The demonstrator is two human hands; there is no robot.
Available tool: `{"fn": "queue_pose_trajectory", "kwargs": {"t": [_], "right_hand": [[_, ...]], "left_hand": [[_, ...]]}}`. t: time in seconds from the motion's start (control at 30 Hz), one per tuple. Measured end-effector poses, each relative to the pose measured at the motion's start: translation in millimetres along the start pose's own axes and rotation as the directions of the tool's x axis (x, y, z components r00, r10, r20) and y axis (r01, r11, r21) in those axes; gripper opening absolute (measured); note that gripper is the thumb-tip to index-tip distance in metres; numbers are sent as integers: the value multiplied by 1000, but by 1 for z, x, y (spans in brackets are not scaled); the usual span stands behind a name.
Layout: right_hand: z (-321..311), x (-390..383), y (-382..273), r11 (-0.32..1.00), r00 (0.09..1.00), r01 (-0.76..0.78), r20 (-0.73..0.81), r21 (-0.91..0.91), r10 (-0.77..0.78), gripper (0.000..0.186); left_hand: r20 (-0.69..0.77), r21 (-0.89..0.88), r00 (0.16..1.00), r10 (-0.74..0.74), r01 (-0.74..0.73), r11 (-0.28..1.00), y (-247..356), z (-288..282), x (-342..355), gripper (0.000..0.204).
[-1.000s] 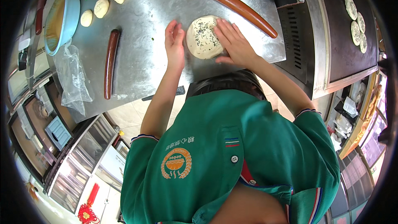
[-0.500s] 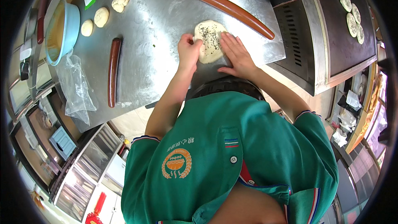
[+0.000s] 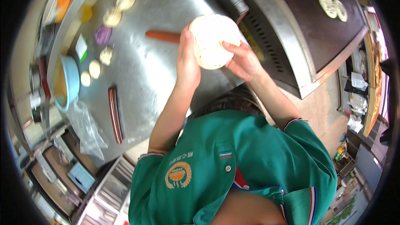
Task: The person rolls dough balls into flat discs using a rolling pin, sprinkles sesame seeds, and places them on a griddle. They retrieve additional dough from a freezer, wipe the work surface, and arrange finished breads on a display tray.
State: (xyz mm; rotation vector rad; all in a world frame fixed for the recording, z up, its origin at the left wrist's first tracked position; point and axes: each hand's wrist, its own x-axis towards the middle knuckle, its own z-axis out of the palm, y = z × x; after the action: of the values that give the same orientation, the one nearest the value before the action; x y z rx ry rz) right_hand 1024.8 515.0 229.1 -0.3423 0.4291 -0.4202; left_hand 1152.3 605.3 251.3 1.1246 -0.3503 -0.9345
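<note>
A round flat piece of dough is held up off the steel table by both hands. Its upper face is pale with only a few dark specks. My left hand grips the left edge, fingers up along the side. My right hand pinches the lower right edge, thumb on top and fingers underneath. Partly hidden behind my left hand lies a long reddish-brown rolling pin. A shorter, darker rolling pin rests farther left on the table.
To the right, a dark griddle carries several seeded flatbreads. On the left of the steel table are a blue basin, a clear plastic bag, small dough pieces, and a purple dough piece.
Both hands have lifted the dough from the table. The thickly seeded face seen before no longer shows; a paler face is up. The whole view has swung, with the griddle shifting leftward.
</note>
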Motion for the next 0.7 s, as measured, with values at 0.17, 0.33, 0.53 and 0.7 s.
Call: {"fn": "queue_pose_trajectory", "kwargs": {"t": [0.17,0.33,0.53,0.7], "right_hand": [[-38,-8,-110,993,990,113,81,43,-116,54],[-88,-9,-285,874,894,323,-188,-362,-408,33],[-136,55,-474,-533,225,-42,512,-845,-829,48],[-193,161,-560,-823,327,-99,763,-559,-558,58]], "left_hand": [[252,209,967,44,-98,973,-4,105,57,59],[275,451,948,162,-276,849,-9,144,103,62],[149,592,987,63,-140,794,-6,108,93,28],[16,820,969,247,-154,551,-2,96,94,26]]}}
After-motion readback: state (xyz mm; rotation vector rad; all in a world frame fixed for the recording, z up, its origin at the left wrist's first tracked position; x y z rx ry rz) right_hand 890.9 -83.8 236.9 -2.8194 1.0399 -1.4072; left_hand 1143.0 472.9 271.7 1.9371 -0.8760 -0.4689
